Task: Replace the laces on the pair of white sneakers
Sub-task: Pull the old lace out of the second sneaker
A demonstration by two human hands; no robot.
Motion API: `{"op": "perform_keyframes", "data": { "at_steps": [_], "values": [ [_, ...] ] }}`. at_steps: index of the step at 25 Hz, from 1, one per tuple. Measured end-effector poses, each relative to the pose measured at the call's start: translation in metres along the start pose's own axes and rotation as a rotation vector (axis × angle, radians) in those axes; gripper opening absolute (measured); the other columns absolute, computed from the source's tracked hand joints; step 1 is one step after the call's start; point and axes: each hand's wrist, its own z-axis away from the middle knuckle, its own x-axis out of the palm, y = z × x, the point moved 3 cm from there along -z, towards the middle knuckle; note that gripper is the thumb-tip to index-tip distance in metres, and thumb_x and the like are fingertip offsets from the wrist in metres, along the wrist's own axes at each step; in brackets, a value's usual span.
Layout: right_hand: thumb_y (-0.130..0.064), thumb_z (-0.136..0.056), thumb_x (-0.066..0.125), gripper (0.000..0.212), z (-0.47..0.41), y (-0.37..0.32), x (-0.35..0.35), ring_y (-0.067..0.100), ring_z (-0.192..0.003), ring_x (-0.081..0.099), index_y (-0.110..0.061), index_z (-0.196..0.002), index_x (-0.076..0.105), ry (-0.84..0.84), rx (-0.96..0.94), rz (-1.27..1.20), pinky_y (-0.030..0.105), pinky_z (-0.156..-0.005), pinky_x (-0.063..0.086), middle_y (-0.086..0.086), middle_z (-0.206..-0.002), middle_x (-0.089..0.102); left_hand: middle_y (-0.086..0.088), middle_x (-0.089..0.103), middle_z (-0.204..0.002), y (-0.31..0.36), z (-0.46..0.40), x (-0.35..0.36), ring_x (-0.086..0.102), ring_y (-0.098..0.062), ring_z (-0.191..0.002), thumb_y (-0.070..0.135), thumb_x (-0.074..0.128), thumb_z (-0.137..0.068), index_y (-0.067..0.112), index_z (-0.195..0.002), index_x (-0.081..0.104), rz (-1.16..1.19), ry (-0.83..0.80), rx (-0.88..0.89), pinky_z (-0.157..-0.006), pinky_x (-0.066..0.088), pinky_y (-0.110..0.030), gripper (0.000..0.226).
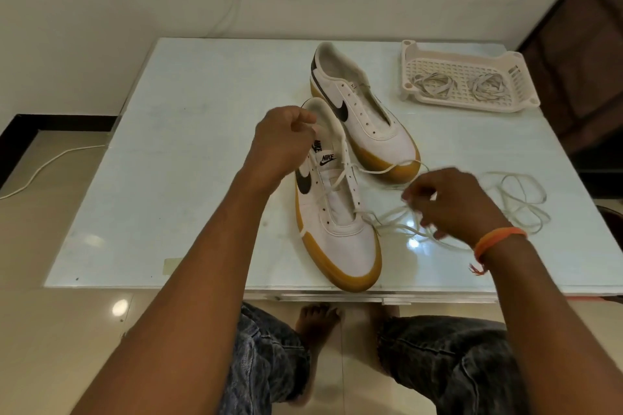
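Two white sneakers with gum soles and black swooshes lie on the glass table (168,178). The near sneaker (337,229) has a white lace (340,175) partly threaded through its eyelets. My left hand (283,141) holds this sneaker at its tongue and collar, fingers curled round it. My right hand (451,202) sits to the right of the shoe and pinches the loose lace strands. The far sneaker (367,114) has no lace in its eyelets. A loose white lace (519,199) lies in loops on the table at the right.
A white plastic basket (468,77) at the back right of the table holds two bundled laces. A wall with a switch plate and a cable stands behind the table. My knees and a bare foot show below the table's front edge.
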Motion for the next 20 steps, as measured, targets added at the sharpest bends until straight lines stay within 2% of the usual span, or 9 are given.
{"op": "perform_keyframes", "data": {
  "at_steps": [2,3,6,8,9,12,14,17,20],
  "values": [
    [-0.019,-0.091,0.063,0.014,0.005,0.006,0.022,0.018,-0.069,0.07,-0.02,-0.101,0.072,-0.307,-0.004,0.234,0.037,-0.063,0.061,0.003,-0.089,0.072,0.005,0.068,-0.1,0.009,0.005,0.0,0.063,-0.005,-0.09,0.02,0.061,-0.093,0.019,-0.107,0.07,-0.025,0.128,0.11,-0.069,0.045,-0.01,0.017],
    [-0.019,-0.091,0.063,0.021,0.007,0.005,0.031,0.015,-0.07,0.07,-0.021,-0.111,0.07,-0.373,-0.022,0.243,0.033,-0.064,0.061,0.001,-0.092,0.071,0.008,0.068,-0.094,0.014,0.007,0.001,0.064,-0.004,-0.085,0.021,0.061,-0.092,0.021,-0.103,0.071,-0.052,0.129,0.163,-0.065,0.045,-0.008,0.015],
    [-0.018,-0.092,0.064,0.041,0.002,-0.011,0.034,0.004,-0.063,0.059,-0.023,-0.132,0.059,-0.265,-0.115,0.156,0.015,-0.06,0.048,-0.001,-0.099,0.068,0.014,0.066,-0.08,0.026,0.023,0.022,0.062,0.003,-0.069,0.028,0.072,-0.085,0.025,-0.087,0.072,-0.26,-0.219,0.357,-0.055,0.044,-0.008,0.004],
    [-0.015,-0.093,0.063,0.05,0.0,-0.017,0.027,-0.002,-0.06,0.052,-0.027,-0.139,0.051,-0.192,-0.194,0.098,0.006,-0.054,0.039,-0.005,-0.092,0.064,0.012,0.063,-0.078,0.022,0.038,0.047,0.06,-0.002,-0.07,0.04,0.079,-0.076,0.024,-0.083,0.07,-0.518,-0.43,0.42,-0.062,0.048,-0.019,0.02],
    [-0.014,-0.093,0.062,0.051,0.001,-0.02,0.024,-0.003,-0.059,0.051,-0.03,-0.14,0.049,-0.159,-0.25,0.074,0.004,-0.054,0.039,-0.009,-0.087,0.061,0.011,0.063,-0.079,0.018,0.043,0.058,0.06,-0.005,-0.072,0.045,0.08,-0.073,0.023,-0.084,0.069,-0.66,-0.444,0.437,-0.065,0.05,-0.024,0.027],
    [-0.014,-0.093,0.062,0.054,0.001,-0.022,0.022,-0.006,-0.064,0.053,-0.033,-0.14,0.044,-0.075,-0.319,-0.017,0.002,-0.062,0.039,-0.017,-0.081,0.058,0.004,0.064,-0.081,0.022,0.044,0.066,0.062,-0.016,-0.075,0.034,0.073,-0.081,0.02,-0.086,0.066,-0.862,-0.267,0.501,-0.076,0.055,-0.036,0.016],
    [-0.018,-0.089,0.068,0.043,0.0,-0.021,0.025,0.002,-0.076,0.059,-0.024,-0.13,0.058,-0.037,-0.305,-0.01,0.005,-0.07,0.04,-0.014,-0.084,0.061,0.002,0.063,-0.08,0.025,0.04,0.058,0.062,-0.018,-0.074,0.029,0.068,-0.085,0.019,-0.083,0.06,-0.882,-0.166,0.476,-0.077,0.055,-0.036,0.012],
    [-0.028,-0.083,0.075,0.022,0.005,-0.023,0.04,0.012,-0.089,0.06,-0.019,-0.102,0.066,-0.064,-0.317,0.067,0.022,-0.077,0.048,-0.007,-0.093,0.06,0.003,0.048,-0.069,0.018,0.037,0.046,0.055,-0.018,-0.067,0.031,0.066,-0.085,0.019,-0.08,0.049,-0.91,-0.092,0.361,-0.064,0.047,-0.03,0.022],
    [-0.025,-0.083,0.075,0.015,0.005,-0.026,0.047,0.015,-0.086,0.061,-0.016,-0.093,0.066,-0.047,-0.256,0.029,0.03,-0.082,0.052,0.0,-0.092,0.065,0.004,0.043,-0.062,0.005,0.032,0.039,0.051,-0.016,-0.061,0.029,0.069,-0.079,0.017,-0.074,0.046,-0.827,-0.106,0.188,-0.058,0.042,-0.028,0.026]
  ]
}}
